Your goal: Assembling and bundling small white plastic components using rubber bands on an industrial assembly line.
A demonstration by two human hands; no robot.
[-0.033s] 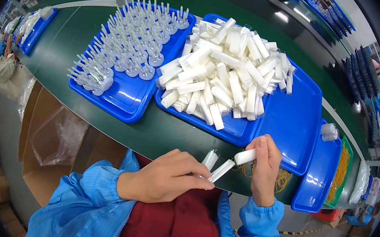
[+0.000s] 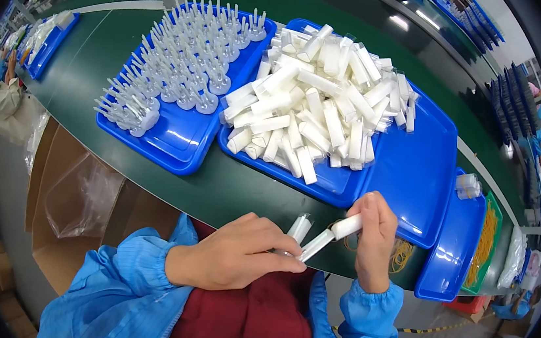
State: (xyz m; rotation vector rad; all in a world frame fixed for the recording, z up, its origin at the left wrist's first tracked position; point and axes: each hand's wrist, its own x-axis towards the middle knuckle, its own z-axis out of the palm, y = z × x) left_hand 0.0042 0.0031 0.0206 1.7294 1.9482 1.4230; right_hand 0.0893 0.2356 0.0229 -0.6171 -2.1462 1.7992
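Observation:
My left hand [image 2: 245, 252] is closed, its thumb and fingers pinching a slim clear plastic sleeve [image 2: 318, 245] that points up and to the right. A white roll [image 2: 347, 226] is gripped near its far end between the thumb and fingers of my right hand [image 2: 377, 236]. The roll's lower end meets the upper end of the sleeve; whether it is inside cannot be made out. Beside my left fingertips, another clear sleeve with white in it [image 2: 301, 226] sticks up, its lower part hidden by the hand.
A blue tray [image 2: 340, 195] ahead bears a heap of wrapped white rolls [image 2: 317, 101]. To its left, another blue tray [image 2: 179, 159] holds rows of translucent spiked parts [image 2: 183, 61]. Rubber bands [image 2: 401, 255] lie right of my right hand. A cardboard box [image 2: 74, 214] stands below left.
The white roll and my right hand have shifted very slightly left and tilted a little. The rest looks the same apart from a small shift of the view.

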